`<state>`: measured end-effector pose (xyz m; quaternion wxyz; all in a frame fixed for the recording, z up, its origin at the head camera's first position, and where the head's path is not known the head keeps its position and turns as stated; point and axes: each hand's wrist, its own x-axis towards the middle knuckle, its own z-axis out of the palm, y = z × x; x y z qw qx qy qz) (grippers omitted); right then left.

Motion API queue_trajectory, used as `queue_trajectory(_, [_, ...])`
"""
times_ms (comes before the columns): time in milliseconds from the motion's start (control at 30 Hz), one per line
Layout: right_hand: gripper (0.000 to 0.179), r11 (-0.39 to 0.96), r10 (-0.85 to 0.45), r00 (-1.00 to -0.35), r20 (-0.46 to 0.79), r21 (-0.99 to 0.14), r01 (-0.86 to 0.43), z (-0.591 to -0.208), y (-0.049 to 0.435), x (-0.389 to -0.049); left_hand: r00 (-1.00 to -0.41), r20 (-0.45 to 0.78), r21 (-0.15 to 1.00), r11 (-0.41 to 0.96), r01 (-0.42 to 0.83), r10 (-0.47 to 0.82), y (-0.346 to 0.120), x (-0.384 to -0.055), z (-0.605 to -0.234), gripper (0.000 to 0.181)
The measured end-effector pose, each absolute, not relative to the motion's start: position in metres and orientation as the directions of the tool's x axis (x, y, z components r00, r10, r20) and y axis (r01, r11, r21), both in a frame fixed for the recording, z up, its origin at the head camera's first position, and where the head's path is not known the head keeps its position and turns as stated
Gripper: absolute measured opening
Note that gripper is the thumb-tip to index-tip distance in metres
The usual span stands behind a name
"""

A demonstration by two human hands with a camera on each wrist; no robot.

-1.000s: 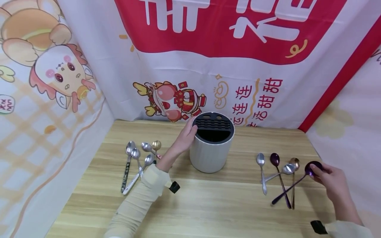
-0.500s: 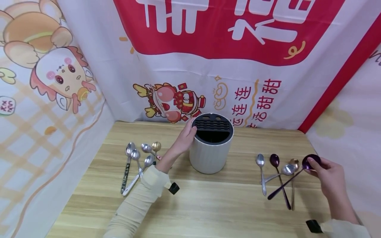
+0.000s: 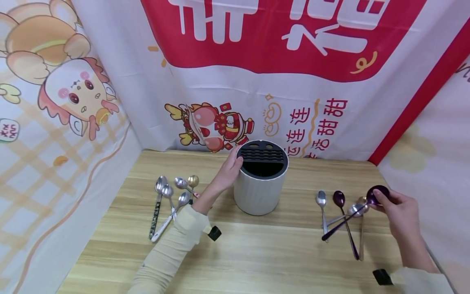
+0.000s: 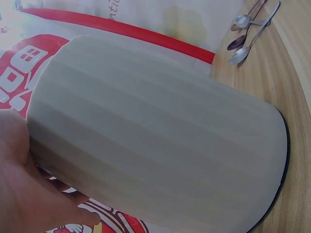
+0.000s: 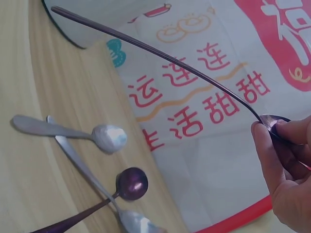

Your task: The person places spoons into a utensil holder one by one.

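Observation:
My left hand [image 3: 227,171] grips the upper left side of a pale grey ribbed utensil holder [image 3: 258,197], thumb at the rim. The holder stands upright at the back of the table, with a black slotted insert [image 3: 262,154] and a wide dark opening in its top. Over at the right, my right hand [image 3: 402,212] pinches a purple spoon [image 3: 371,197] by its bowl. That spoon's long handle points down and left, over other spoons. Under it lie a dark purple spoon [image 3: 339,198], a silver spoon [image 3: 321,198] and another silver spoon [image 5: 109,138].
Several spoons, one with a black patterned handle [image 3: 156,214], lie left of the holder beside my left forearm. A partly covered gold spoon [image 3: 362,228] is among those at right. Printed cloth [image 3: 220,85] hangs behind the wooden table [image 3: 271,257].
My right hand has moved left and slightly toward the back, lifting the purple spoon across the right-hand spoons. The left hand and the holder have hardly moved.

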<state>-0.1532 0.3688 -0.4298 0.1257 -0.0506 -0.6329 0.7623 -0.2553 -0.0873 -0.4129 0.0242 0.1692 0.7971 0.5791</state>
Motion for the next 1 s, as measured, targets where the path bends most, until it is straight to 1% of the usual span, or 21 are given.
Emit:
queue_trajectory(133, [0.020, -0.163, 0.270, -0.957, 0.107, -0.974, -0.155, -0.425, 0.362, -0.154, -0.939, 0.163, 0.932, 0.265, 0.247, 0.304, -0.088, -0.255, -0.413, 0.051])
queue_trajectory(300, [0.020, -0.157, 0.268, -0.954, 0.134, -0.971, -0.181, -0.420, 0.355, -0.155, -0.947, 0.125, 0.941, 0.266, 0.208, 0.297, -0.087, -0.256, -0.413, 0.051])
queue_trajectory(467, [0.020, -0.181, 0.251, -0.953, 0.170, -0.959, -0.218, -0.415, 0.349, -0.155, -0.946, 0.104, 0.947, 0.259, 0.188, 0.306, -0.088, -0.254, -0.409, 0.052])
queue_trajectory(633, [0.019, -0.162, 0.259, -0.949, 0.179, -0.961, -0.226, -0.408, 0.344, -0.156, -0.948, 0.086, 0.951, 0.258, 0.170, 0.308, -0.089, -0.253, -0.409, 0.052])
queue_trajectory(800, [0.019, -0.159, 0.277, -0.940, 0.201, -0.955, -0.251, -0.403, 0.340, -0.156, -0.945, 0.122, 0.947, 0.251, 0.203, 0.303, -0.088, -0.257, -0.415, 0.050])
queue_trajectory(1000, [0.018, -0.153, 0.278, -0.936, 0.217, -0.952, -0.266, -0.398, 0.335, -0.156, -0.943, 0.123, 0.948, 0.245, 0.204, 0.309, -0.088, -0.257, -0.416, 0.051])
